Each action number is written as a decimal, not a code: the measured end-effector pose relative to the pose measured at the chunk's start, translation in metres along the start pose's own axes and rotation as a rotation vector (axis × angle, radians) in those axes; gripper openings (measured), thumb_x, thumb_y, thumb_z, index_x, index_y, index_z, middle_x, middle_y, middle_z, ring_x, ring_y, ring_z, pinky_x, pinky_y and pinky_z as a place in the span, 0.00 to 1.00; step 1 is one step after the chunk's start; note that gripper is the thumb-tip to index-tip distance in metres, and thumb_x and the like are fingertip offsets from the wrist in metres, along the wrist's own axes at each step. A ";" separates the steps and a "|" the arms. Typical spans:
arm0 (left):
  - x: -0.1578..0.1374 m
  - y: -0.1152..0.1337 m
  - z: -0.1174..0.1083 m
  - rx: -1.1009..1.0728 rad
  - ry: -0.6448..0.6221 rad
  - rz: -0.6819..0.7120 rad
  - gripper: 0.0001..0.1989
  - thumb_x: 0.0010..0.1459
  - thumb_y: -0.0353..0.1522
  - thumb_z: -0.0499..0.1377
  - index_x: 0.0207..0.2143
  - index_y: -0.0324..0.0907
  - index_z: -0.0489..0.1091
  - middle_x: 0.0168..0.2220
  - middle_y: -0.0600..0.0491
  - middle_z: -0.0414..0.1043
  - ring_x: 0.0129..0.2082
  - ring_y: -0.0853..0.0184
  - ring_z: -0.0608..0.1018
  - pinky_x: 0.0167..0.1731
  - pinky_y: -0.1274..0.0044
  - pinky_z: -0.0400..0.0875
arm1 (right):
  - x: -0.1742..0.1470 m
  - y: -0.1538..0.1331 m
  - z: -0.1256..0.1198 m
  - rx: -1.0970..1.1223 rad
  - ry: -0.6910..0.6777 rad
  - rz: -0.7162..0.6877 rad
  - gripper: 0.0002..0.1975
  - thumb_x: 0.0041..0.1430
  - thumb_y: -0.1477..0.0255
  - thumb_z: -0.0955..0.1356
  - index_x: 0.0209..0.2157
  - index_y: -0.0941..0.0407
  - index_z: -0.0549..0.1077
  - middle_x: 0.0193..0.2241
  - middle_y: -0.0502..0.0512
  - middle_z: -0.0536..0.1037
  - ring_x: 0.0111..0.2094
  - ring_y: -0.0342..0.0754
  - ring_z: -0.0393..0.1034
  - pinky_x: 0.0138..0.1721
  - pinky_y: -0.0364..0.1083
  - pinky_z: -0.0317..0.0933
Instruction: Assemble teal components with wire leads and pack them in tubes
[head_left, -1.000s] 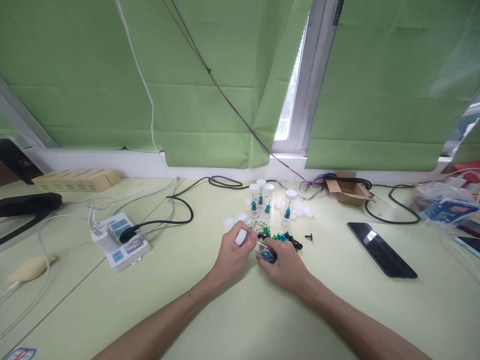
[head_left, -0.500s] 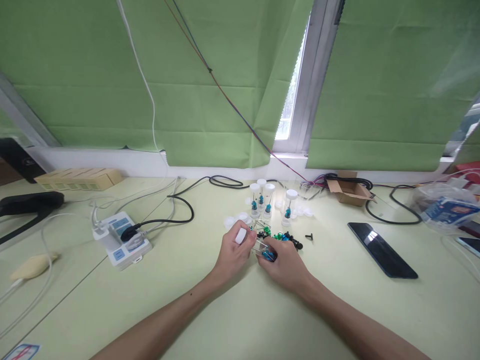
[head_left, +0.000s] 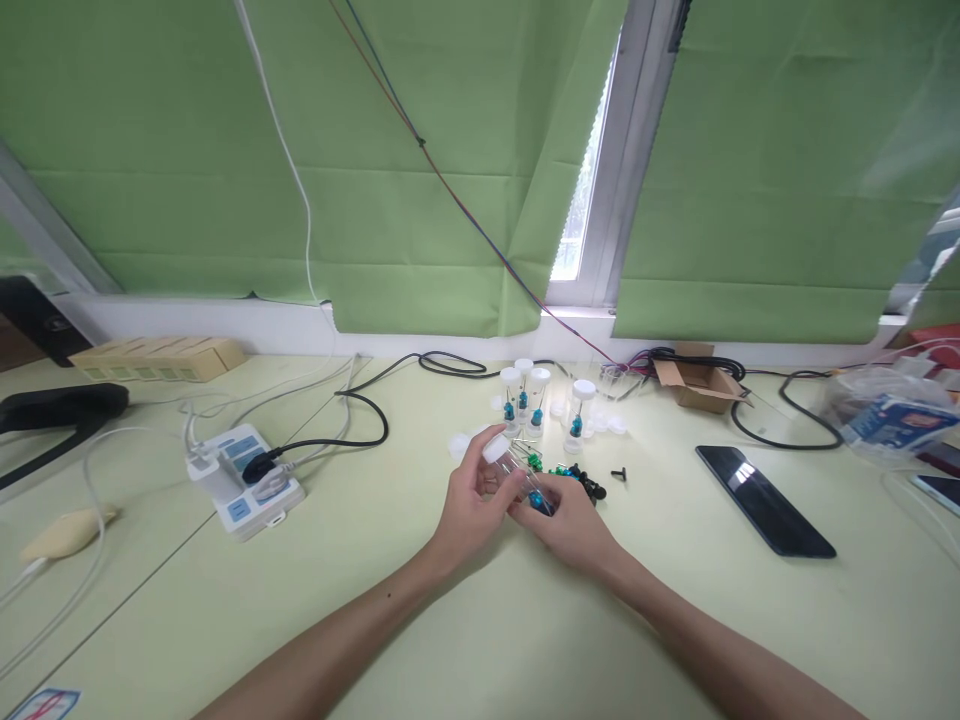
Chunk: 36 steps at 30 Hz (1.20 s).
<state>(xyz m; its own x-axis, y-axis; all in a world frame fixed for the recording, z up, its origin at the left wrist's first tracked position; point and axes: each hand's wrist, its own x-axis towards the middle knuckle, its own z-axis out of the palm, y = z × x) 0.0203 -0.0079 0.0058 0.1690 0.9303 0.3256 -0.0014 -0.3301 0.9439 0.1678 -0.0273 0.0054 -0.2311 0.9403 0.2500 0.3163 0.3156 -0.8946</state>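
Note:
A clear plastic vial (head_left: 520, 474) lies tilted between my two hands, with a blue-hubbed needle (head_left: 537, 499) inside it. Its white cap (head_left: 495, 448) sits at the upper left end, touching the tube's mouth. Fingers of my left hand (head_left: 474, 505) are closed around the capped end. My right hand (head_left: 574, 525) grips the lower end. Behind them, several capped vials (head_left: 576, 424) stand upright, each with a blue-hubbed needle. Loose green-hubbed needles (head_left: 534, 462) and black pieces (head_left: 592, 487) lie just past my right hand, partly hidden.
Loose white caps (head_left: 613, 425) lie among the vials. A black phone (head_left: 765, 500) and an open cardboard box (head_left: 697, 385) are on the right. At left are a power strip (head_left: 244, 480) and a black cable (head_left: 375, 400). One small black piece (head_left: 619, 473) lies apart.
The white cap has moved up and right, from beside the vial's end onto its mouth. My left fingers have shifted along the tube, which now shows more fully.

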 end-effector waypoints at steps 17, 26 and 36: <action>0.003 0.004 -0.002 -0.043 0.026 -0.036 0.26 0.55 0.40 0.63 0.55 0.43 0.64 0.27 0.56 0.70 0.17 0.75 0.69 0.16 0.82 0.64 | -0.002 0.002 0.000 -0.021 -0.023 0.024 0.10 0.59 0.63 0.67 0.34 0.56 0.73 0.20 0.45 0.66 0.21 0.42 0.58 0.23 0.41 0.54; 0.000 0.004 -0.006 0.247 -0.001 0.139 0.24 0.57 0.37 0.63 0.56 0.45 0.66 0.27 0.56 0.72 0.25 0.71 0.72 0.28 0.78 0.71 | -0.001 0.002 -0.002 -0.139 0.124 -0.195 0.04 0.56 0.72 0.67 0.35 0.56 0.72 0.31 0.52 0.73 0.31 0.46 0.63 0.32 0.44 0.59; 0.005 0.000 -0.015 0.343 -0.029 0.367 0.27 0.61 0.33 0.58 0.60 0.51 0.54 0.44 0.51 0.70 0.28 0.73 0.73 0.27 0.80 0.72 | -0.002 0.005 -0.006 -0.239 0.341 -0.356 0.05 0.58 0.71 0.69 0.37 0.55 0.70 0.31 0.52 0.72 0.32 0.48 0.64 0.33 0.46 0.60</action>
<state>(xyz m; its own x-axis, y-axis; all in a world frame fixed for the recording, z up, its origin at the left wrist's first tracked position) 0.0063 -0.0011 0.0084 0.2452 0.7400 0.6263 0.2574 -0.6725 0.6939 0.1756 -0.0264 0.0028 -0.0630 0.7455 0.6635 0.4829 0.6046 -0.6335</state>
